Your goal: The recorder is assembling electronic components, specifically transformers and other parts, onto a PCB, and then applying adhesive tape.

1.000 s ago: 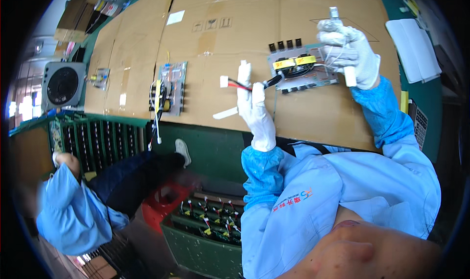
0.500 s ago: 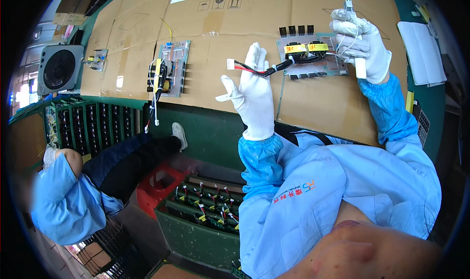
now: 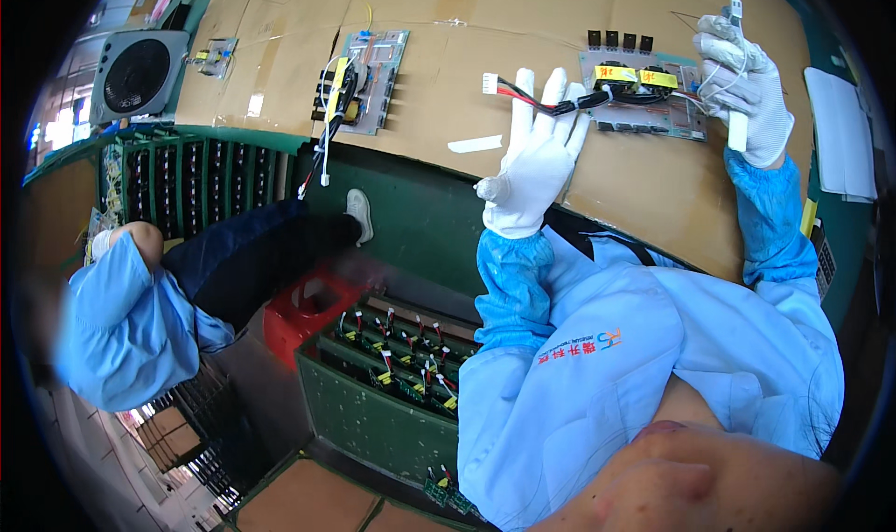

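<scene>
My left hand (image 3: 534,163), in a white glove, is open, palm up with fingers spread. It lies under a black and red cable bundle (image 3: 560,105) with a white connector (image 3: 490,84) at its end. The bundle runs to a circuit board (image 3: 644,112) bearing yellow-labelled coils and black upright parts. A short white strip (image 3: 474,145) lies beside my left thumb. At the board's right end, my gloved right hand (image 3: 747,84) is closed around thin white wires with a small white plug (image 3: 735,11) sticking out above. A white stick-like piece (image 3: 737,133) juts from below the same hand.
Another wired board (image 3: 378,79) and a small board (image 3: 215,58) sit left on the cardboard (image 3: 448,47). A fan (image 3: 138,75) stands far left, papers (image 3: 840,131) at right. Green racks (image 3: 373,429) hold boards below. A co-worker (image 3: 140,327) bends at left.
The whole view has shifted, moving the table things rightward. My left fingers have spread wider, and the white strip near the thumb now lies apart from it. My right hand keeps its grip.
</scene>
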Motion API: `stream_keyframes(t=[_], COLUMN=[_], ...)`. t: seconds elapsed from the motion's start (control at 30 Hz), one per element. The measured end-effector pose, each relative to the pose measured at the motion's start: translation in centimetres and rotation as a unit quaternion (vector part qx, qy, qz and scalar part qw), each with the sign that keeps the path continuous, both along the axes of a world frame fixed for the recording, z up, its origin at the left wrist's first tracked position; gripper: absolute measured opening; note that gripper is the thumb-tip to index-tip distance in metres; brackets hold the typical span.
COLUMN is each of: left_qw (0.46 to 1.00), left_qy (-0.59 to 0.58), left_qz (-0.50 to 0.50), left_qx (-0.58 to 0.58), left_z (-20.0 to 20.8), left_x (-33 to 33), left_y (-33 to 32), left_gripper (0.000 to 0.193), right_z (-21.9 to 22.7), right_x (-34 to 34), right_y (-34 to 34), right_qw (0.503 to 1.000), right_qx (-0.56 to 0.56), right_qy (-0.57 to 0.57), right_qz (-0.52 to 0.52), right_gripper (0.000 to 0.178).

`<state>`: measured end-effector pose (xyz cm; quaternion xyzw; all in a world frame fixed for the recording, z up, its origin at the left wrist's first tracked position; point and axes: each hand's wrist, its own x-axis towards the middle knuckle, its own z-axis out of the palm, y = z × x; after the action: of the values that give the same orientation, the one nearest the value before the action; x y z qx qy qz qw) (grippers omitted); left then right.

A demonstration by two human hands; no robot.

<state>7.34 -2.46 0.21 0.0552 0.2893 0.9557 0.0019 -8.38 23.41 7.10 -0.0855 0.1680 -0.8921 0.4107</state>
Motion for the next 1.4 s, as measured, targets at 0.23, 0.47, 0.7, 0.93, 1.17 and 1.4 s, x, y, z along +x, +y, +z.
stream_keyframes(t=[0.23, 0.47, 0.7, 0.93, 1.17, 1.4], left_qw=[0.999, 0.997, 0.999, 0.997, 0.98, 0.927], left_qy=[0.018, 0.03, 0.053, 0.051, 0.074, 0.005], left_qz=[-0.004, -0.009, 0.008, 0.018, 0.044, 0.068], left_qx=[0.046, 0.068, -0.01, -0.049, -0.179, -0.368], left_z=[-0.2, -0.1, 0.0, 0.7, 1.2, 2.1], left_x=[0.2, 0.0, -0.2, -0.2, 0.4, 2.5], left_y=[-0.5, -0.5, -0.7, -1.0, -1.0, -1.3], left_gripper=[0.156, 0.148, 0.136, 0.132, 0.129, 0.113], right_z=[-0.3, -0.3, -0.2, 0.6, 0.0, -0.2], right_x=[0.0, -0.1, 0.3, 0.9, 0.7, 1.1], right_y=[-0.2, 0.0, -0.2, -0.5, -0.8, -0.5], right_qw=[1.0, 1.0, 1.0, 1.0, 1.0, 0.998], right_qx=[-0.012, -0.005, 0.006, 0.01, -0.001, 0.039], right_qy=[-0.014, -0.013, -0.01, -0.005, 0.02, -0.018], right_qz=[0.0, 0.004, -0.021, -0.016, 0.003, -0.045], right_gripper=[0.004, 0.005, 0.008, 0.009, 0.012, 0.016])
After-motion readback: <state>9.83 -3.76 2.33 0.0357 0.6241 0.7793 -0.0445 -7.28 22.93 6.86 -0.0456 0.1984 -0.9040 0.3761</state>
